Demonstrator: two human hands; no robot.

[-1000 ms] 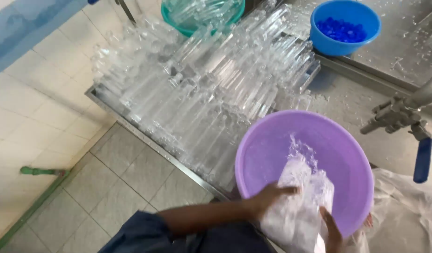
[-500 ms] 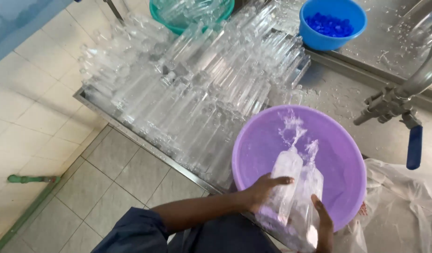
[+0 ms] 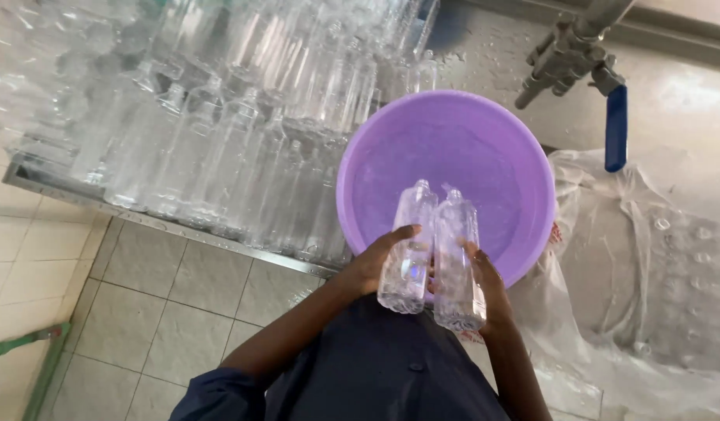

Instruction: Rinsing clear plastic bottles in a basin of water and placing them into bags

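two clear plastic bottles (image 3: 434,253) are lying side by side over the near rim of the purple basin (image 3: 453,136), long axes pointing away from the person, necks toward the basin's middle. the left hand (image 3: 375,261) is clamping the left bottle, the right hand (image 3: 485,284) is gripping the right one. rows of empty bottles (image 3: 219,148) are lying left of the basin.

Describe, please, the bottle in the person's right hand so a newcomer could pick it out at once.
Find the purple basin beside the rack of clear bottles. Two clear plastic bottles are held over its near rim; the right hand grips the right-hand bottle. It hangs lower than its twin in the left hand.
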